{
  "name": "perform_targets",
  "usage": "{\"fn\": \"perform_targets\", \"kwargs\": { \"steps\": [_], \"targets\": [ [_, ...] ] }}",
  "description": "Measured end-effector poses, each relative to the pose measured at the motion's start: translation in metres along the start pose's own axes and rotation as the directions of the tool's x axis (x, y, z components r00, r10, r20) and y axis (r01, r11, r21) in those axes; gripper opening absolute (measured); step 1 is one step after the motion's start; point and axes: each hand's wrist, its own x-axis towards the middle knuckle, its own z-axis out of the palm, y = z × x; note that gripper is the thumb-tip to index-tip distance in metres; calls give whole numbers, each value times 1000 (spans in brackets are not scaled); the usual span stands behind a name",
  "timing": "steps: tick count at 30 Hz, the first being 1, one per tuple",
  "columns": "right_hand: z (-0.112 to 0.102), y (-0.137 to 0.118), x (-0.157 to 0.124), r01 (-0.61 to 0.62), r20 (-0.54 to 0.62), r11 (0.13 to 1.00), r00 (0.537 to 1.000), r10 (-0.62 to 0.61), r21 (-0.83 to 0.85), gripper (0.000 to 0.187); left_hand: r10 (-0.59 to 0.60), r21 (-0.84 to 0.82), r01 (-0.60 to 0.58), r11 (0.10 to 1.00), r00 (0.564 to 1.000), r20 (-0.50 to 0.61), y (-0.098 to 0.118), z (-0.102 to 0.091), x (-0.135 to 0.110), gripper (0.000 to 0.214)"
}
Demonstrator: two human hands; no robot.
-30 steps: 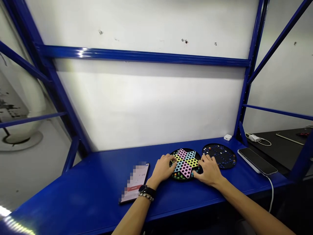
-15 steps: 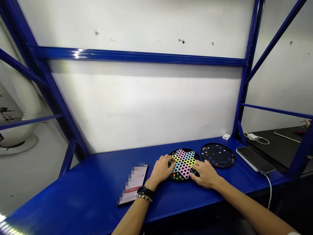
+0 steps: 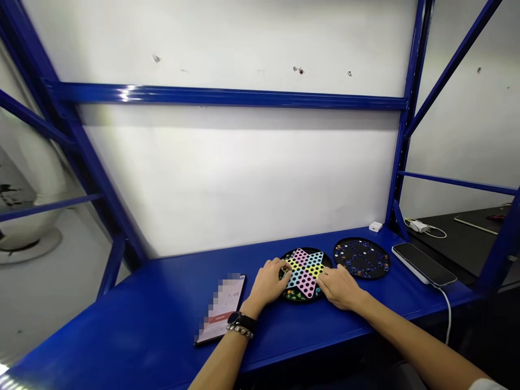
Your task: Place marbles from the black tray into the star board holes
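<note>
A star-shaped Chinese checkers board (image 3: 304, 272), pink, yellow and light blue with dark holes, lies in a round black tray (image 3: 330, 259). Small green and orange pieces (image 3: 293, 294) show in the tray below the star's lower left edge. My left hand (image 3: 268, 280) grips the star's left side, fingers over its yellow point and thumb curled in. On the opposite side, my right hand (image 3: 340, 287) pinches the right yellow point, thumb and fingers close together. The fingers hide both points in part.
A second round black tray (image 3: 361, 257) with small coloured pieces sits to the right. Beyond it are a phone on a white stand (image 3: 422, 264) with a cable and a small white box (image 3: 375, 227). Another phone (image 3: 222, 309) lies beside my left wrist. Blue frame posts (image 3: 400, 162) border the table.
My right thumb has moved up towards its fingers at the right point of the star. The left hand keeps its place on the board. The view has shifted slightly.
</note>
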Motion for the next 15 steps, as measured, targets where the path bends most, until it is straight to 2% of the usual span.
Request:
{"fn": "perform_targets", "kwargs": {
  "steps": [15],
  "targets": [
    [3,2,-1,-14,-54,999,998,16,52,39,-15,-14,16,1000,1000,27,5,-5,0,22]
  ]
}}
